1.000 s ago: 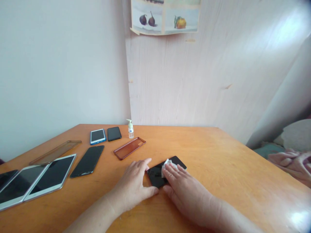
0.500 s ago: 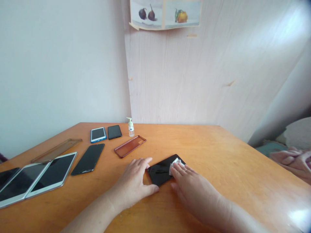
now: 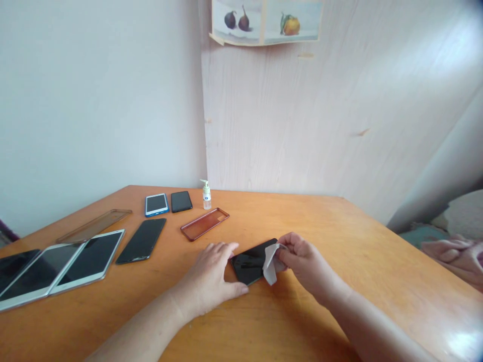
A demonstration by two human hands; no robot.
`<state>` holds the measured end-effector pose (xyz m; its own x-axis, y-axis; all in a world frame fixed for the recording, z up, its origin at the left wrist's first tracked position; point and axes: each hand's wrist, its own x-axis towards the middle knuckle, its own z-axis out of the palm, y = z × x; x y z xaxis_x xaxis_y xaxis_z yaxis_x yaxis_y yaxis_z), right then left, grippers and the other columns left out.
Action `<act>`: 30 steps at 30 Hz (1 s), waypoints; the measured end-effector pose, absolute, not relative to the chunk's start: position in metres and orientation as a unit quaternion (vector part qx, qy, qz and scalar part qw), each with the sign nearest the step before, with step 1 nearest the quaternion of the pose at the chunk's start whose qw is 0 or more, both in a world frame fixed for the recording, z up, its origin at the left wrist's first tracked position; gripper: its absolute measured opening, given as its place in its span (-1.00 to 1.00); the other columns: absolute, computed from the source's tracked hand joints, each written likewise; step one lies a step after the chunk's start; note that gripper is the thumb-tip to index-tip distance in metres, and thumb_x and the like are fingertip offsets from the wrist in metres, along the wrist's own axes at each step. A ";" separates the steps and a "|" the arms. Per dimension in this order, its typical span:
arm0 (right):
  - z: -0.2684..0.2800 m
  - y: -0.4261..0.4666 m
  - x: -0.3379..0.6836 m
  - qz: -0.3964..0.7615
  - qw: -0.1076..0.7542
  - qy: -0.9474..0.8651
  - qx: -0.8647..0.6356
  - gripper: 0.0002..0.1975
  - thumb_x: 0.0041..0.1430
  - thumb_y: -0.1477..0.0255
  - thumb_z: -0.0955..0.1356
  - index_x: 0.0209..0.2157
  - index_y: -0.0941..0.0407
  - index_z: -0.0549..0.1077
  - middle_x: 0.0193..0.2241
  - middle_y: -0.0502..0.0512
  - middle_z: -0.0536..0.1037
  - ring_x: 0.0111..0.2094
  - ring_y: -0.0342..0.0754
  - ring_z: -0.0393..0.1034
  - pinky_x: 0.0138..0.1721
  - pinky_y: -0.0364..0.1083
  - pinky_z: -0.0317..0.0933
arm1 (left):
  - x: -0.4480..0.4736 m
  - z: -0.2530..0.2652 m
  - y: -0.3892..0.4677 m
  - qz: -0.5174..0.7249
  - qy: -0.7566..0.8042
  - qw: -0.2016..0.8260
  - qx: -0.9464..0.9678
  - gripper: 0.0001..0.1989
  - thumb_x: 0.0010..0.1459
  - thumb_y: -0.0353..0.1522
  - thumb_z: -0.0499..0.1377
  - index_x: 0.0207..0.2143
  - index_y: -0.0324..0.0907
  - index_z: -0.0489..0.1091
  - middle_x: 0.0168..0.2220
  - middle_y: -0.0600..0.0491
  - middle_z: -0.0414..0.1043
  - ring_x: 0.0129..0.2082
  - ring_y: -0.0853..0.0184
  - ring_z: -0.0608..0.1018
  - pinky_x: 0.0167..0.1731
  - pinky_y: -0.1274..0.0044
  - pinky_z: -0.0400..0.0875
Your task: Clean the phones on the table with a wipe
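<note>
Left hand (image 3: 211,271) at phone (image 3: 248,263) edge, right hand (image 3: 305,260) pinching tissue (image 3: 269,265), tabletop (image 3: 298,213) beyond

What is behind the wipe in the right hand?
The black phone: its left part shows; much of its right end is hidden by the wipe and right hand.

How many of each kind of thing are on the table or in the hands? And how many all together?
Phones and tablets: 7
See-through cases: 2
Pump bottle: 1
White wipe: 1
Total: 11
</note>
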<state>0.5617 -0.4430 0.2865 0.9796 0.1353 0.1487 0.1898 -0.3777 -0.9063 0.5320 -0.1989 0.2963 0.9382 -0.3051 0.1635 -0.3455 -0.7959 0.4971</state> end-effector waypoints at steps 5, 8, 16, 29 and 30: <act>0.274 -0.457 0.582 -0.110 0.413 -0.107 -0.898 -0.94 0.05 0.44 0.32 -0.41 0.06 0.45 -0.47 -0.02 0.45 -0.39 -0.04 0.36 -0.35 -0.11 0.16 | 0.532 0.295 -0.199 0.045 -0.177 0.264 0.947 -0.23 -0.09 -0.17 0.40 0.16 -0.16 0.26 0.06 -0.10 0.40 0.07 0.05 0.41 0.09 0.27 0.28; 0.275 -0.458 0.581 -0.138 0.350 -0.137 -0.916 -0.83 0.08 0.51 0.28 -0.36 0.05 0.51 -0.32 0.05 0.47 -0.27 -0.02 0.39 -0.22 -0.09 0.20 | 0.532 0.294 -0.199 0.048 -0.178 0.258 0.948 -0.24 -0.09 -0.16 0.40 0.15 -0.16 0.28 0.08 -0.11 0.39 0.10 0.03 0.40 0.10 0.26 0.27; 0.295 -0.432 0.539 -0.120 0.108 -0.253 -0.954 -0.66 0.38 0.36 0.18 -0.01 0.10 0.52 -0.03 0.23 0.55 0.02 0.11 0.41 0.05 0.07 0.24 | 0.534 0.290 -0.201 0.073 -0.196 0.252 0.945 -0.23 -0.14 -0.12 0.42 0.11 -0.17 0.30 0.05 -0.12 0.41 0.05 -0.01 0.41 0.04 0.25 0.31; 0.288 -0.441 0.545 -0.080 0.005 -0.202 -0.976 -0.48 0.41 0.25 0.15 0.19 0.30 0.35 0.22 0.44 0.31 0.28 0.27 0.12 0.24 0.31 0.02 | 0.535 0.288 -0.201 0.090 -0.205 0.241 0.944 -0.23 -0.14 -0.10 0.42 0.09 -0.18 0.31 0.01 -0.10 0.43 0.01 0.00 0.43 -0.01 0.27 0.32; 0.287 -0.442 0.546 -0.079 0.003 -0.194 -0.978 -0.48 0.41 0.25 0.16 0.19 0.31 0.35 0.23 0.46 0.29 0.29 0.28 0.10 0.25 0.30 0.02 | 0.535 0.288 -0.202 0.090 -0.205 0.242 0.944 -0.23 -0.14 -0.10 0.43 0.09 -0.18 0.30 0.01 -0.10 0.43 0.02 0.00 0.42 -0.01 0.27 0.32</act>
